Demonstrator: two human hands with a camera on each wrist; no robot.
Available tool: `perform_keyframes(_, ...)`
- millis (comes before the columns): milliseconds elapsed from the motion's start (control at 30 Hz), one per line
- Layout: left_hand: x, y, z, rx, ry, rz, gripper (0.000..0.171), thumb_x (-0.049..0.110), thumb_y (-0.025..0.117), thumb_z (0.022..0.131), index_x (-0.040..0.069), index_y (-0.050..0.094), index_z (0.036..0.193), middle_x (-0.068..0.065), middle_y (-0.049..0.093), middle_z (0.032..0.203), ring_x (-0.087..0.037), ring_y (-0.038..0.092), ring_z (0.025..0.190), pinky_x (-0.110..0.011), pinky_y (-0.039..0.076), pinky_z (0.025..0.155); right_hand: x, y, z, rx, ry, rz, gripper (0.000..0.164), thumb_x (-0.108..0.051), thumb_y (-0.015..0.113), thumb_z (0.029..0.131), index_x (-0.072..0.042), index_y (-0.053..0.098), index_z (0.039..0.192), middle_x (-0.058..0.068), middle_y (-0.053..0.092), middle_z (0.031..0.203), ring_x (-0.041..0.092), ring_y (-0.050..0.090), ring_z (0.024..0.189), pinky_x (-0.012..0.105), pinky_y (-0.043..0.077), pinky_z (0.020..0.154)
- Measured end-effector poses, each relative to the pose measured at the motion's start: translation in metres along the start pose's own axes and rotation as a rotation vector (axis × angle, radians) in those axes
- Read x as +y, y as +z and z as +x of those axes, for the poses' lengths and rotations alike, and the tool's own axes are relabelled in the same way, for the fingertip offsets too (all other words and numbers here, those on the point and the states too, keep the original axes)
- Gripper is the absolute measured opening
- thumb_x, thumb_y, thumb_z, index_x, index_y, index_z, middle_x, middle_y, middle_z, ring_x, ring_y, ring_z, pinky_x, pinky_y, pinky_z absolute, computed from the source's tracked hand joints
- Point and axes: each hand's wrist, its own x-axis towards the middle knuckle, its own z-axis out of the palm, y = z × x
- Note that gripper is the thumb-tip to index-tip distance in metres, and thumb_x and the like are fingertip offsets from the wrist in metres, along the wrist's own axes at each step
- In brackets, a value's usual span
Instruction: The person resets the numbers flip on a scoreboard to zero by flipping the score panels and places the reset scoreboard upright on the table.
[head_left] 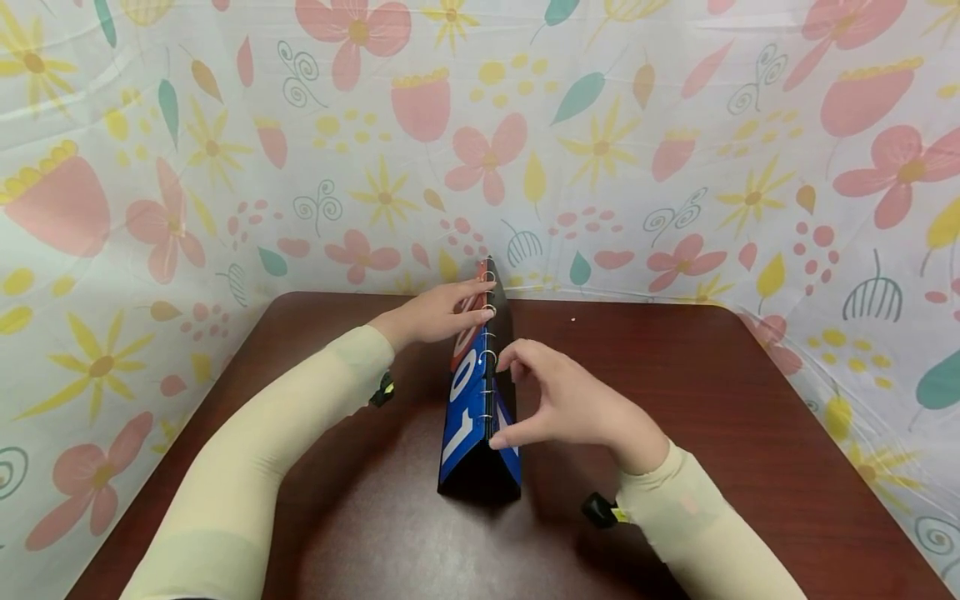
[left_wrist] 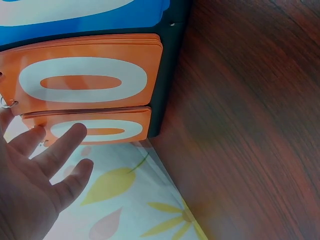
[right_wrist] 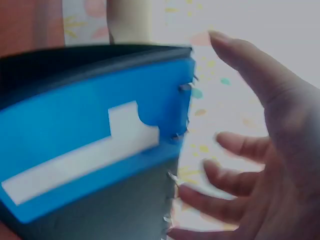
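A tabletop flip scoreboard (head_left: pixel 467 408) stands like a tent on the table, its ridge of metal rings running away from me. Blue and red-orange number cards hang on its left face. In the left wrist view two orange cards (left_wrist: pixel 134 80) read 0. My left hand (head_left: pixel 438 312) reaches over the far part of the ridge, fingers extended and fingertips at the rings. Near the front end my right hand (head_left: pixel 577 404) arches with thumb and fingers spread apart, nothing between them. The right wrist view has a blue card (right_wrist: pixel 150 80) with a white 1 on the right face.
The dark reddish-brown wooden table (head_left: pixel 637 358) extends on both sides of the scoreboard. Behind it hangs a floral curtain (head_left: pixel 540 158). A tiny pale speck (head_left: pixel 573 319) lies toward the table's back edge. Dark straps with cameras (head_left: pixel 600 510) sit at both wrists.
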Motion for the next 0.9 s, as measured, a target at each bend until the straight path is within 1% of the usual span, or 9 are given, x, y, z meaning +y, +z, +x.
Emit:
perform_keyframes(100, 0.000, 0.000, 0.000, -0.002, -0.010, -0.007, 0.075, 0.071, 0.047, 0.098, 0.032, 0.036, 0.161, 0.002, 0.037, 0.167, -0.023, 0.039, 0.153, -0.051, 0.036, 0.123, 0.003, 0.001, -0.003, -0.107, 0.116, 0.034, 0.091, -0.066, 0.092, 0.061, -0.023, 0.046, 0.126, -0.002, 0.056, 0.106, 0.010, 0.055, 0.091, 0.027, 0.049, 0.077)
perform_keyframes(167, 0.000, 0.000, 0.000, -0.001, -0.014, -0.008, 0.076, 0.071, 0.047, 0.097, 0.032, 0.036, 0.161, 0.002, 0.037, 0.168, -0.023, 0.039, 0.153, -0.051, 0.036, 0.123, 0.005, 0.006, -0.003, -0.174, 0.145, 0.065, 0.094, -0.064, 0.093, 0.060, -0.023, 0.041, 0.127, 0.003, 0.057, 0.108, 0.013, 0.058, 0.086, 0.026, 0.052, 0.074)
perform_keyframes(233, 0.000, 0.000, 0.000, 0.000, -0.017, -0.008, 0.076, 0.072, 0.047, 0.097, 0.032, 0.035, 0.161, 0.003, 0.036, 0.168, -0.023, 0.039, 0.154, -0.052, 0.036, 0.122, 0.006, 0.010, -0.002, -0.212, 0.152, 0.091, 0.093, -0.062, 0.094, 0.062, -0.023, 0.038, 0.125, 0.007, 0.058, 0.108, 0.014, 0.059, 0.079, 0.026, 0.053, 0.070)
perform_keyframes(333, 0.000, 0.000, 0.000, 0.001, -0.015, -0.006, 0.076, 0.072, 0.047, 0.097, 0.033, 0.035, 0.161, 0.003, 0.036, 0.168, -0.024, 0.038, 0.154, -0.053, 0.036, 0.122, 0.008, 0.016, -0.002, -0.212, 0.149, 0.124, 0.090, -0.056, 0.096, 0.062, -0.022, 0.037, 0.121, 0.011, 0.058, 0.104, 0.014, 0.058, 0.070, 0.026, 0.053, 0.064)
perform_keyframes(400, 0.000, 0.001, -0.001, 0.002, -0.016, -0.006, 0.075, 0.072, 0.047, 0.097, 0.034, 0.035, 0.161, 0.003, 0.036, 0.168, -0.024, 0.039, 0.154, -0.053, 0.037, 0.121, 0.008, 0.018, -0.002, -0.200, 0.145, 0.126, 0.089, -0.054, 0.097, 0.062, -0.022, 0.037, 0.120, 0.010, 0.056, 0.104, 0.013, 0.057, 0.070, 0.026, 0.053, 0.063)
perform_keyframes(500, 0.000, 0.001, -0.001, 0.004, -0.017, -0.012, 0.075, 0.073, 0.047, 0.096, 0.036, 0.036, 0.160, 0.003, 0.037, 0.167, -0.023, 0.040, 0.153, -0.053, 0.038, 0.121, 0.010, 0.019, -0.002, -0.193, 0.145, 0.129, 0.092, -0.053, 0.097, 0.062, -0.022, 0.035, 0.123, 0.009, 0.055, 0.107, 0.014, 0.058, 0.073, 0.026, 0.053, 0.065)
perform_keyframes(633, -0.001, 0.002, 0.000, 0.005, -0.016, -0.013, 0.075, 0.074, 0.046, 0.096, 0.038, 0.035, 0.160, 0.004, 0.038, 0.167, -0.022, 0.041, 0.152, -0.053, 0.039, 0.120, 0.011, 0.018, -0.001, -0.204, 0.155, 0.138, 0.098, -0.053, 0.097, 0.063, -0.022, 0.032, 0.129, 0.008, 0.056, 0.111, 0.022, 0.062, 0.081, 0.026, 0.054, 0.069)
perform_keyframes(800, -0.003, 0.002, 0.001, 0.001, -0.016, -0.011, 0.076, 0.076, 0.045, 0.095, 0.038, 0.034, 0.160, 0.004, 0.038, 0.167, -0.022, 0.040, 0.153, -0.053, 0.038, 0.121, 0.014, 0.014, -0.001, -0.221, 0.146, 0.140, 0.104, -0.054, 0.095, 0.064, -0.020, 0.029, 0.136, 0.009, 0.055, 0.111, 0.021, 0.061, 0.086, 0.028, 0.055, 0.076)
perform_keyframes(900, -0.004, 0.002, 0.001, 0.000, -0.013, -0.006, 0.076, 0.075, 0.045, 0.096, 0.038, 0.034, 0.161, 0.004, 0.037, 0.167, -0.022, 0.039, 0.153, -0.053, 0.037, 0.121, 0.018, 0.008, -0.002, -0.239, 0.148, 0.142, 0.104, -0.052, 0.095, 0.066, -0.021, 0.029, 0.140, 0.008, 0.055, 0.110, 0.021, 0.060, 0.091, 0.030, 0.056, 0.079)
